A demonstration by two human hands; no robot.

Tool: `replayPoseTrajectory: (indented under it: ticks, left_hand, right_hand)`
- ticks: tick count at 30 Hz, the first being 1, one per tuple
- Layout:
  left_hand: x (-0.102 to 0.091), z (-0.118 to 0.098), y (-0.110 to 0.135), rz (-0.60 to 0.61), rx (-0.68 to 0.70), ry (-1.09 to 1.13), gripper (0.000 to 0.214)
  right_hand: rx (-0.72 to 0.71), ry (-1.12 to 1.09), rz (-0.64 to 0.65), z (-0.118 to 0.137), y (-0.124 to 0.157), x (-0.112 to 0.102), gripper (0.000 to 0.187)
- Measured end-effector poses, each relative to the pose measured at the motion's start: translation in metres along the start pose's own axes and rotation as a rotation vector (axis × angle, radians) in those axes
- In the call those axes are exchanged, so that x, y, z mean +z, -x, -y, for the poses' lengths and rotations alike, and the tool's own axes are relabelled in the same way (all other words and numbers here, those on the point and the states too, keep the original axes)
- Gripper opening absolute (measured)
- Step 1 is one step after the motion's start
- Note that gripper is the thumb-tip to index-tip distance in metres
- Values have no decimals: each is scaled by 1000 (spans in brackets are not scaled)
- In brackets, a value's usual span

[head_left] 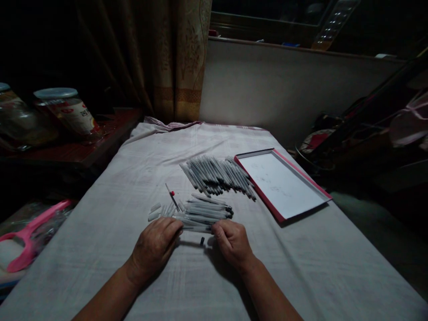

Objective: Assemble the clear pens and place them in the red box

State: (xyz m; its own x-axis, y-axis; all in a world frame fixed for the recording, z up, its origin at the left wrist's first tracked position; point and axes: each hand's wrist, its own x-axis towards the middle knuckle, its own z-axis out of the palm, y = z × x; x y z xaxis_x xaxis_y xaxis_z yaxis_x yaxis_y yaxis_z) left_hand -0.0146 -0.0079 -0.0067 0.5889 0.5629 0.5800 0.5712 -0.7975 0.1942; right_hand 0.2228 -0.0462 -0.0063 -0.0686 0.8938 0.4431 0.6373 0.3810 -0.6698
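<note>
My left hand and my right hand rest on a cloth-covered table, both with fingers curled around the ends of one pen barrel from the near pile of clear pens. A small black cap lies on the cloth between my hands. Further back lies a bigger row of dark-tipped pens. A thin refill with a red tip and a few clear caps lie left of the near pile.
A shallow red-edged box lid with a white inside lies to the right of the pens. Jars stand on a dark side table at left, a pink hanger lies below. Curtain and wall are behind.
</note>
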Motion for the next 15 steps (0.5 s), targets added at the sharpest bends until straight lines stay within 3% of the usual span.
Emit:
replayPoseTrajectory:
  ticks: [7,15]
  left_hand:
    - [1,1,1,7,-19,9,14]
    - [-1,0,1,-30,-13,64,16]
  right_hand:
    - [182,-157,40,6,-2,5,38]
    - [161,-191,61,11,-5,-1,34]
